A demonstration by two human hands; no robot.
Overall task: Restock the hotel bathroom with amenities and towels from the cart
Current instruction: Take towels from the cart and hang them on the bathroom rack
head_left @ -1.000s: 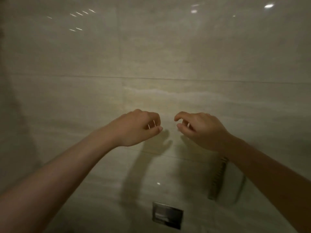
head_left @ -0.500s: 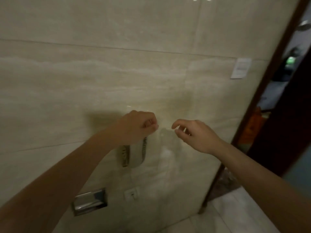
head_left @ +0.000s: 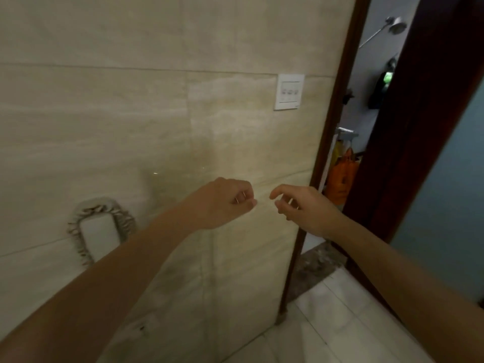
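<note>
While we face the tiled wall (head_left: 131, 127), our hands hang raised, near each other but apart | left hand (head_left: 225, 203) curled into a fist, gripping nothing | right hand (head_left: 306, 208) loosely curled, holding nothing | switch plate (head_left: 289, 91) upper right | orange bag (head_left: 341, 176) hangs beyond door frame (head_left: 337, 127); whether it hangs on the cart, we cannot tell.

Head camera faces tiled wall (head_left: 125, 132) closely, doorway (head_left: 366, 163) right

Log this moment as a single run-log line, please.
left hand: curled, empty | right hand: loosely curled, empty | facing: tiled wall, switch plate | right: door frame
</note>
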